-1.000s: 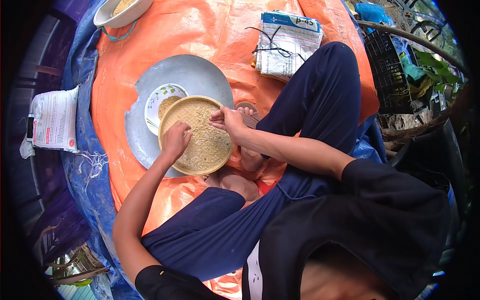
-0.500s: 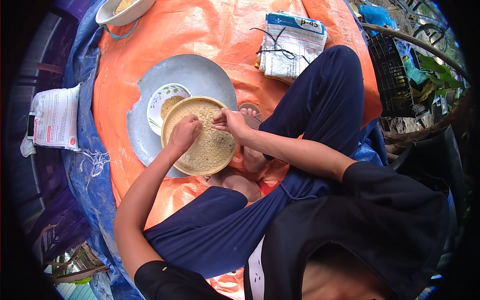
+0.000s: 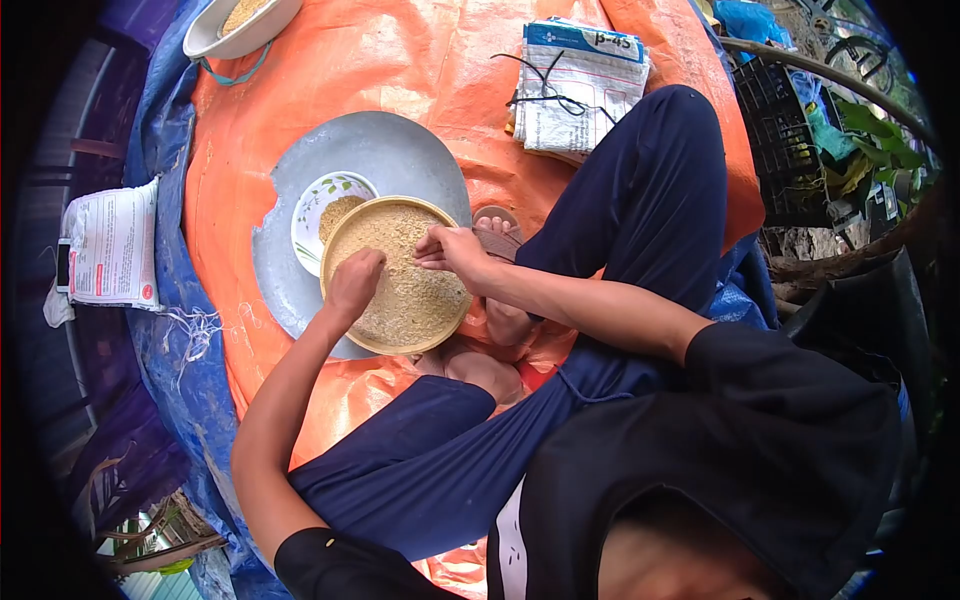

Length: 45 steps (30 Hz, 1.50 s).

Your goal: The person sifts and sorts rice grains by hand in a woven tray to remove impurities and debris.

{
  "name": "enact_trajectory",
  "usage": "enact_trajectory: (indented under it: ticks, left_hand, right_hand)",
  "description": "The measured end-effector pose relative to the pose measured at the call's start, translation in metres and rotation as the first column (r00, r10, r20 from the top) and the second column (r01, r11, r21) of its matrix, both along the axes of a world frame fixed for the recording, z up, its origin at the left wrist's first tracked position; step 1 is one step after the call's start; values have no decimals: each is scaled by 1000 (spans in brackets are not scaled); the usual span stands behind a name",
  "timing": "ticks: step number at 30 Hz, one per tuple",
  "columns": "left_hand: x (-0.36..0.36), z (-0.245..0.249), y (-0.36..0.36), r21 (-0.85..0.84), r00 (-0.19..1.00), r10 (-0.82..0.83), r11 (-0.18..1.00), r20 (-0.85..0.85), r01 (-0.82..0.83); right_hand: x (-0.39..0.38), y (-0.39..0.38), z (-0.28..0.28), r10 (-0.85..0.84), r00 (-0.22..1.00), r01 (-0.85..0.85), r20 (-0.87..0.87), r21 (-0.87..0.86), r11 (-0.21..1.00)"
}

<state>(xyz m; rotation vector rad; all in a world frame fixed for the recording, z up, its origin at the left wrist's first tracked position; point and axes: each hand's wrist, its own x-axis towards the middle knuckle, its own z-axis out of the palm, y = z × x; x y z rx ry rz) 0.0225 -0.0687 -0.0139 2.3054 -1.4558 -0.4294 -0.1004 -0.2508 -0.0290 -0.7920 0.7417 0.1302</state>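
A round yellow-rimmed tray full of pale yellow grain sits in front of me. My left hand is over its left part, fingers closed in a pinch close above the grain. At the upper right of the tray my right hand has its thumb and fingers pressed together; whatever lies between them is too small to make out. Partly covered by the yellow tray is a white bowl with a leaf pattern and grain in it. Both stand on a large grey metal disc with a broken left edge.
An orange tarp over a blue one covers the ground. Folded white sacks tied with black cord lie at the upper right. A white basin holds grain. At left is a printed bag, at right a black crate.
My left hand has drawn slightly left and down, away from my right hand. My right hand has shifted a little left and stays pinched. The whole view has moved slightly.
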Motion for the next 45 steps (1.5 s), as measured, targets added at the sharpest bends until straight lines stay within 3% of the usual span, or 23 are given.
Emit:
enact_trajectory:
  ticks: [4, 7, 10, 12, 15, 17, 18, 20, 22, 28, 32, 35, 45]
  left_hand:
    - [8, 15, -2, -36, 997, 81, 996, -9, -81]
    - [0, 33, -15, -110, 988, 143, 983, -65, -150]
    - [-16, 40, -35, -135, 967, 141, 976, -211, -172]
    - [-23, 40, -44, -145, 946, 130, 973, -295, -179]
    - [-16, 27, -37, -131, 977, 97, 984, -189, -123]
    - [-7, 20, -21, -30, 982, 109, 993, -156, -115]
    - [-4, 16, -13, -74, 1000, 20, 997, 9, -19]
    - [-3, 6, 0, -44, 989, -58, 997, 134, 65]
    - [-1, 3, 8, -47, 971, -192, 979, 143, 201]
    - [-22, 1, 8, -5, 927, -207, 976, 314, 220]
    - [-24, -3, 8, -11, 918, -216, 972, 333, 233]
    - [-22, -2, 3, 146, 932, -248, 966, 265, 215]
    - [-28, -5, 10, 95, 944, -224, 974, 241, 207]
  right_hand:
    - [0, 1, 1, 67, 998, -68, 22, 51, 996]
    - [-2, 2, 5, 143, 988, -139, -58, 70, 988]
    - [-3, 3, -1, 91, 994, -69, -65, 279, 958]
    - [-2, 3, -4, 17, 998, -3, -54, 245, 970]
    - [-3, 1, -7, -60, 996, 69, -61, 159, 985]
    - [0, -2, -5, -71, 996, 75, -50, 90, 993]
    - [1, -3, -10, -51, 997, 56, -62, 80, 995]
    - [1, -2, -7, -36, 997, 40, -71, 60, 997]
    - [-1, -2, -4, 14, 999, -11, -33, 69, 998]
    - [-3, -2, 4, 110, 994, -109, -19, 62, 992]
    - [-3, -1, 2, 117, 993, -115, -12, 94, 989]
    - [-4, -2, -3, 162, 987, -161, 2, 123, 979]
    - [-6, -3, 5, 233, 972, -234, 19, 108, 966]
